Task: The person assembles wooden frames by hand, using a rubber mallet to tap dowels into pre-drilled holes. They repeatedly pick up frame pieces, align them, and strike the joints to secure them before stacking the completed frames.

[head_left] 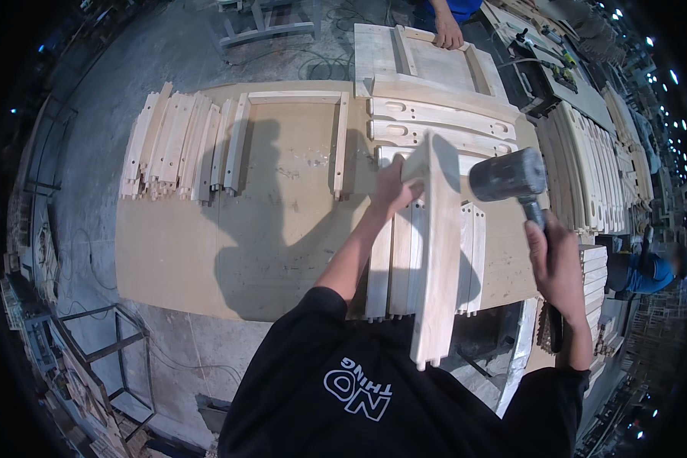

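Note:
My left hand (390, 187) is closed around a pale wooden piece that meets the upper end of a long wooden board (439, 263). This board is raised above the table and slants toward me, with small dowels at its near end. My right hand (555, 258) grips the handle of a dark mallet (507, 174). The mallet head is up beside the board's upper part, to its right; whether they touch I cannot tell. Beneath the raised board, several doweled wooden slats (399, 267) lie side by side.
A U-shaped wooden frame (294, 98) and a row of slats (177, 141) lie on the brown tabletop (168, 259). Slotted rails (443, 111) lie at the back. Another person's hand (449, 32) touches a panel frame (427, 61). More wooden parts (584, 164) stand at right.

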{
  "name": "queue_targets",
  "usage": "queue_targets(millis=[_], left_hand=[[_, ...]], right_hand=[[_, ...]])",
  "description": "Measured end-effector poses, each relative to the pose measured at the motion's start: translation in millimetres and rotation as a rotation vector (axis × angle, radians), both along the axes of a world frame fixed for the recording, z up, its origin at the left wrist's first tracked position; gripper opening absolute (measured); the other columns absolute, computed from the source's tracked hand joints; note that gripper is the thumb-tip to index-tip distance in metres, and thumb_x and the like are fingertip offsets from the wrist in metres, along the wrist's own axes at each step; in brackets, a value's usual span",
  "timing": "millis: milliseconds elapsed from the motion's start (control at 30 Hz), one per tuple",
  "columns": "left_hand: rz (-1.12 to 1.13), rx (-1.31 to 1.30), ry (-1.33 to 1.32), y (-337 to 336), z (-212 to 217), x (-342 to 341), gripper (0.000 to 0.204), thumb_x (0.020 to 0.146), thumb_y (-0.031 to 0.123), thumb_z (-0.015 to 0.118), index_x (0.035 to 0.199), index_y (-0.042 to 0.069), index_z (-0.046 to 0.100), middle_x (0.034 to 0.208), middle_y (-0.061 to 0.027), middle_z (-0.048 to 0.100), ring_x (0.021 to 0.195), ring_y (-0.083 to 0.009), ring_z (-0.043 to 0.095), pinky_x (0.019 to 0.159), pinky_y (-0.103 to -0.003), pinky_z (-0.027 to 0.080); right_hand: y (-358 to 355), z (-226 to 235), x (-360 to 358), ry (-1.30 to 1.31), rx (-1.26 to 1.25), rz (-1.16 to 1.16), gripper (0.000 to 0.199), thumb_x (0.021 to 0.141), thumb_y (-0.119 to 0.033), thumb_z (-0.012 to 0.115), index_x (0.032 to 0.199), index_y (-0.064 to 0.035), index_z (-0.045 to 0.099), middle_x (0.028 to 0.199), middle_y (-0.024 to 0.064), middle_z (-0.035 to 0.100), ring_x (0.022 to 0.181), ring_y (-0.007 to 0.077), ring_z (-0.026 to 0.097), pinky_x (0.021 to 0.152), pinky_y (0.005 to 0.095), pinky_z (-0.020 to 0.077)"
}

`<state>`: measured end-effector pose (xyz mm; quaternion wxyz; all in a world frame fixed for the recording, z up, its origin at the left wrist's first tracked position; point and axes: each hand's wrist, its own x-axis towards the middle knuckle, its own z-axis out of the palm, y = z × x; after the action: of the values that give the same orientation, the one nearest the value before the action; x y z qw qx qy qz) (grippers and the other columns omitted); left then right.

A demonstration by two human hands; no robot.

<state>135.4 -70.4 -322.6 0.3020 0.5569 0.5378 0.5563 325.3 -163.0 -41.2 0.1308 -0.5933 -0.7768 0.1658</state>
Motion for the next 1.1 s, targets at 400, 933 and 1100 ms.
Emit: queue_targets(millis=[400, 933, 1100], left_hand=[[0.413, 0.109, -1.276, 127.4, 48.6, -139.1, 0.019, 0.078, 0.024, 0.058, 0.074, 0.007, 0.048, 0.067, -0.0054, 0.049, 0.058, -0.0184, 0.048, 0.056, -0.036, 0.043], [0.861, 0.322, -1.605, 168.3, 33.5, -226.4, 0.021, 0.083, 0.018, 0.054, 0.085, 0.002, 0.04, 0.066, -0.0064, 0.042, 0.048, -0.0165, 0.038, 0.042, -0.032, 0.036], [0.555, 0.422, -1.086, 128.3, 52.1, -149.0, 0.013, 0.084, 0.007, 0.052, 0.088, 0.001, 0.042, 0.069, -0.0068, 0.047, 0.052, -0.0151, 0.045, 0.047, -0.031, 0.04]], right_hand=[[-25.9, -32.0, 54.9, 0.257, 0.085, -0.361, 0.029, 0.102, -0.025, 0.044, 0.096, 0.0017, 0.054, 0.057, -0.002, 0.037, 0.054, 0.0098, 0.039, 0.05, 0.029, 0.0343], [-3.2, -72.6, 20.9, 0.409, -0.311, -0.38, 0.034, 0.102, -0.028, 0.044, 0.079, -0.0041, 0.046, 0.054, -0.0044, 0.036, 0.045, 0.0037, 0.033, 0.039, 0.0257, 0.0247], [6.0, -78.2, 9.2, 0.358, -0.316, -0.392, 0.036, 0.102, -0.029, 0.045, 0.077, -0.0022, 0.046, 0.054, -0.0033, 0.037, 0.047, 0.0056, 0.033, 0.042, 0.0279, 0.0261]])
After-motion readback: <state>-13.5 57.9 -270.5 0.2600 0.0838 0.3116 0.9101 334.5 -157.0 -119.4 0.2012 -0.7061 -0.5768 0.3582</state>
